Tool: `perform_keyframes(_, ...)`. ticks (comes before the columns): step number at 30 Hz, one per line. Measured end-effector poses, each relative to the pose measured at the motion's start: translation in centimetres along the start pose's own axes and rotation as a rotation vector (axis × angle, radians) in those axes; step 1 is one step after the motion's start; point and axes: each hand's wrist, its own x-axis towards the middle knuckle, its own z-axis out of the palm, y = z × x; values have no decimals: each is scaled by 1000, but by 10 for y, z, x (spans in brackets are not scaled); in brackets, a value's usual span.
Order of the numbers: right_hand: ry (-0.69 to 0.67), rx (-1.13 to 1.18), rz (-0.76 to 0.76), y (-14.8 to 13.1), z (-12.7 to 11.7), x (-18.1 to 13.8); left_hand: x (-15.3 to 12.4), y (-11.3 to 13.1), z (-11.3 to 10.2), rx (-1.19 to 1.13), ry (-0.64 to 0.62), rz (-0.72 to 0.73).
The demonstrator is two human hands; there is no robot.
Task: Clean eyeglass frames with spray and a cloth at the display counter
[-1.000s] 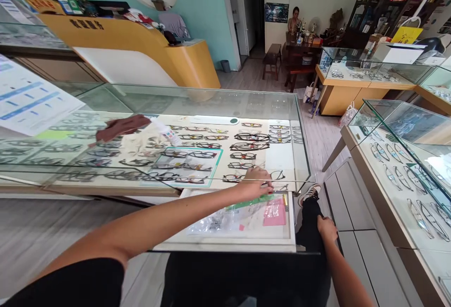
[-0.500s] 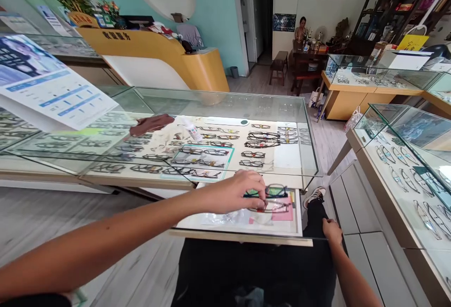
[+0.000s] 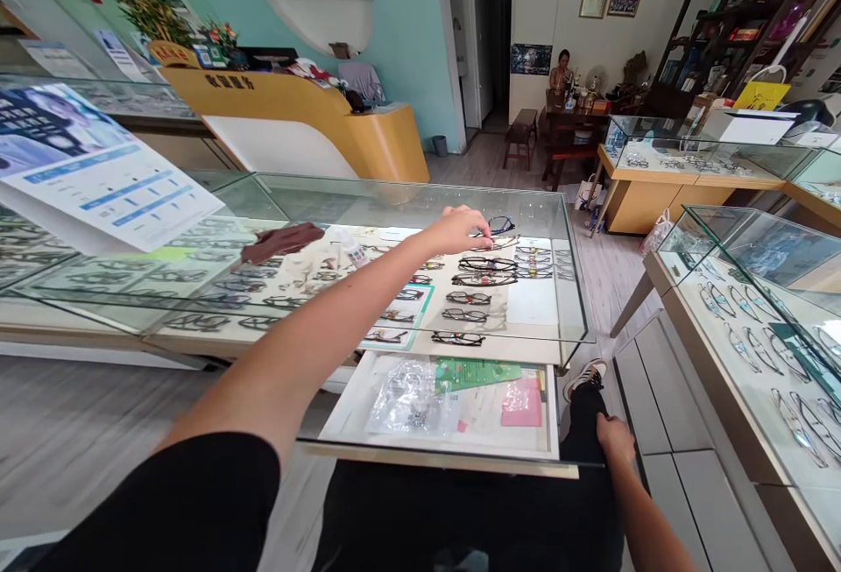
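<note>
My left hand point(image 3: 462, 231) reaches forward over the glass display case, its fingertips pinched on a pair of eyeglasses point(image 3: 503, 224) with dark blue rims. A reddish pair lies just below these fingers; whether they touch it is hard to tell. Rows of eyeglass frames point(image 3: 469, 298) line the case's pale base, some partly covered by my forearm. My right hand point(image 3: 616, 439) rests on my right thigh with curled fingers and nothing visible in it. Between my body and the case, a white drawer point(image 3: 342, 410) stands pulled out, holding clear plastic bags point(image 3: 411, 401), a green sheet point(image 3: 473, 373) and pink paper point(image 3: 522, 403).
A desk calendar point(image 3: 98, 169) stands on the glass at left. Beyond it lie a brown cloth point(image 3: 282, 242) and a small white bottle point(image 3: 353, 250). Another glass case point(image 3: 755, 327) runs along my right. A person point(image 3: 561, 74) sits at a far table.
My left hand has moved forward and up, from over the drawer to the far part of the display case, carrying the eyeglasses. The drawer's contents are now uncovered. My right hand stays on my thigh.
</note>
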Motion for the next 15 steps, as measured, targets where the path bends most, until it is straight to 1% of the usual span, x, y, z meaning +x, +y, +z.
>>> perform_keyframes(3, -3, 8, 5, 0, 0, 1, 20, -8, 16, 41, -35, 1)
perform_keyframes(7, -2, 13, 11, 2, 1, 3, 31, -18, 31, 56, -69, 15)
perform_keyframes(11, -9, 20, 17, 3, 2, 5, 35, -24, 36, 50, -84, 13)
perform_keyframes(15, -15, 19, 28, 2, 3, 6, 35, -23, 35, 71, -96, 24)
